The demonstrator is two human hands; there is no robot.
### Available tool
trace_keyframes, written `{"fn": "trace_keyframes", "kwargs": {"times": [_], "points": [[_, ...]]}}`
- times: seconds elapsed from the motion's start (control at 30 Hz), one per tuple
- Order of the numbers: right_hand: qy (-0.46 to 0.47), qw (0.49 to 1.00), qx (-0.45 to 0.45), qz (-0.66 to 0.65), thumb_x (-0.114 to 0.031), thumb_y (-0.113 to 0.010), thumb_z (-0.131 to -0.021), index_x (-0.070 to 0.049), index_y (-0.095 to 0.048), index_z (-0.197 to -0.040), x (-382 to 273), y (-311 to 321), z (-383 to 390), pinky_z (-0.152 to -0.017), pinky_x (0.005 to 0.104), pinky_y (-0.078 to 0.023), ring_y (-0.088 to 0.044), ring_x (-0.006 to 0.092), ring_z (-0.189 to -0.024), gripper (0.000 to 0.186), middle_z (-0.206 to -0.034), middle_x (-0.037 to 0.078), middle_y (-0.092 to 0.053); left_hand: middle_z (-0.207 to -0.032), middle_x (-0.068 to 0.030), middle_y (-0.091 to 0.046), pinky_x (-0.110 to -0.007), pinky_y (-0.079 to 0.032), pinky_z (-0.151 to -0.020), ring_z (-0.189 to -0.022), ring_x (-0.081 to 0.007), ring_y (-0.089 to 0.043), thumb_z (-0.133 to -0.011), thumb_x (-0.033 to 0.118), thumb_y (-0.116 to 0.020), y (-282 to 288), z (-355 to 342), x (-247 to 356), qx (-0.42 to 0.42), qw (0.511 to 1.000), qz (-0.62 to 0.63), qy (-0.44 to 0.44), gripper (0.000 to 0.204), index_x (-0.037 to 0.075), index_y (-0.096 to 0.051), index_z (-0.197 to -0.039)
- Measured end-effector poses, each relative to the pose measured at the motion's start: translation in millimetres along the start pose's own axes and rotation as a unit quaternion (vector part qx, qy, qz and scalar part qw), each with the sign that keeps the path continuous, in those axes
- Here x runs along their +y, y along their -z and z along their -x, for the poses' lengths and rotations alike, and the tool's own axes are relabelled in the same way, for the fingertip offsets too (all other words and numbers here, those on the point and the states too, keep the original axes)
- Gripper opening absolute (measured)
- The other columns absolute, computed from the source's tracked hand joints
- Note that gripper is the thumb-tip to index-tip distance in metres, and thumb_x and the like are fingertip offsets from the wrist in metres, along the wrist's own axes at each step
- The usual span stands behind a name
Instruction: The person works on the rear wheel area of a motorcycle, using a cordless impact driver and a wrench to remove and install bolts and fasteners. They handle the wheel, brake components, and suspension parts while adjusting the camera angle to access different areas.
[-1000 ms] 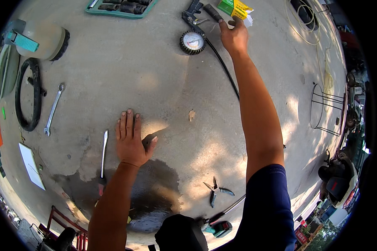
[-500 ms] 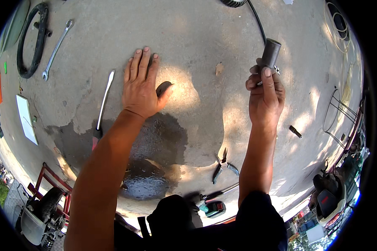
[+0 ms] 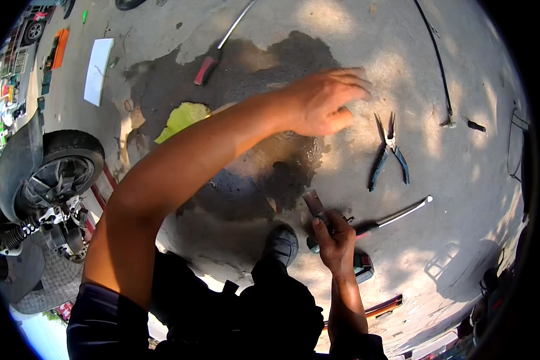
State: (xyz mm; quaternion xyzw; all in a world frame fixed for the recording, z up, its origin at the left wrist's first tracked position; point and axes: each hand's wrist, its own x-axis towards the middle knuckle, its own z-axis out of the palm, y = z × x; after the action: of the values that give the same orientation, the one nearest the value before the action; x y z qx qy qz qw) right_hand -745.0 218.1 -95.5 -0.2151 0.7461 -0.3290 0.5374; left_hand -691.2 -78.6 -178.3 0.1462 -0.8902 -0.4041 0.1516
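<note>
My right hand (image 3: 337, 243) is closed around a dark metal tube (image 3: 313, 203), whose end sticks out past the thumb toward the upper left. Beside that hand lies a cordless power tool (image 3: 363, 267) with a teal-and-black body, partly hidden by it. My left hand (image 3: 325, 102) reaches across to the right over the concrete, fingers stretched out and slightly blurred, with nothing in it. Right of the left hand, needle-nose pliers (image 3: 390, 142) with blue-black handles lie spread on the ground. A tool with a chrome shaft (image 3: 405, 211) lies right of my right hand.
A wet patch (image 3: 162, 75) darkens the concrete; a red-handled screwdriver (image 3: 206, 70) and a yellow-green leaf (image 3: 183, 117) lie there. At left are a wheel (image 3: 72, 165) and a white panel (image 3: 98, 72). A thin black cable (image 3: 439, 60) and small black cylinder (image 3: 476, 126) lie right. My shoe (image 3: 281, 245) is below.
The view has shifted down and right. My left hand has left the ground by the screwdriver and swung right. My right hand has brought the metal tube down near the power tool.
</note>
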Motion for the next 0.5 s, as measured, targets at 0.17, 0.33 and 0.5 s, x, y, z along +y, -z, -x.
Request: {"fn": "trace_keyframes", "kwargs": {"times": [0.17, 0.33, 0.5], "points": [[0.054, 0.977, -0.111, -0.174, -0.028, -0.069, -0.094, 0.001, -0.063, -0.088, 14, -20, 37, -0.057, 0.0247, -0.038, -0.049, 0.0082, -0.061, 0.031, -0.068, 0.001, -0.059, -0.082, -0.0139, -0.062, -0.044, -0.047, -0.079, -0.088, -0.0336, -0.058, -0.072, 0.021, -0.067, 6, 142, 165, -0.250, 0.966, -0.008, -0.059, 0.024, 0.003, -0.060, -0.088], [0.148, 0.982, 0.065, 0.097, -0.027, -0.065, -0.096, 0.003, -0.058, -0.120, 64, 11, 83, -0.074, 0.0309, -0.047, -0.056, 0.0169, -0.081, 0.039, -0.093, 0.006, -0.063, -0.067, -0.0198, -0.062, -0.050, -0.047, -0.053, -0.063, -0.0400, -0.063, -0.078, 0.016, -0.058, 39, 243, 153, -0.254, 0.958, -0.071, 0.110, 0.016, 0.000, -0.055, -0.080], [-0.003, 0.793, 0.060, 0.607, -0.023, -0.056, -0.091, -0.011, -0.046, -0.141, 200, 92, 89, -0.094, 0.0489, -0.045, -0.057, 0.0342, -0.109, 0.053, -0.119, 0.015, -0.060, -0.076, -0.0188, -0.066, -0.051, -0.051, -0.070, -0.079, -0.0395, -0.066, -0.082, 0.023, -0.061, 119, 394, 120, -0.175, 0.946, -0.076, 0.260, 0.029, 0.003, -0.059, -0.104]]}}
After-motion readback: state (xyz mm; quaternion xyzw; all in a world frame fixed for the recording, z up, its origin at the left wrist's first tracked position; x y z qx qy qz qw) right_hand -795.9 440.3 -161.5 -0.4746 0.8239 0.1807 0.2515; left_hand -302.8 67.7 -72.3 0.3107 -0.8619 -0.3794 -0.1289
